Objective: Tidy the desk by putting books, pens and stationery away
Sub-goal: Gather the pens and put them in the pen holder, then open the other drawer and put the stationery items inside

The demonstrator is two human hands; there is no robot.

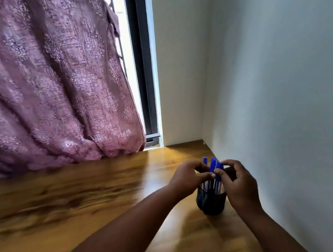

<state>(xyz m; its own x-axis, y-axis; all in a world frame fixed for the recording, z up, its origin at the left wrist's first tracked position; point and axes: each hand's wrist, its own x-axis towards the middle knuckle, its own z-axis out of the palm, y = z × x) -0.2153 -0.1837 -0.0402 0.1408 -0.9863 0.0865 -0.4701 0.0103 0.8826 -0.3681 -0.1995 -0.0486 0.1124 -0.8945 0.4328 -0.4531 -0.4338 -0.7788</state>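
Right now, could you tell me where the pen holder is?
The dark mesh pen holder stands on the wooden desk at lower right, close to the white wall, between both hands.

Legible text: none. No lettering, brand, number or sign can be read on any surface in view; any print on the pens (214,174) is too blurred to be made out.

Purple patterned curtain (52,86) hangs left; white wall (278,74) right; dark window frame (142,67) between.
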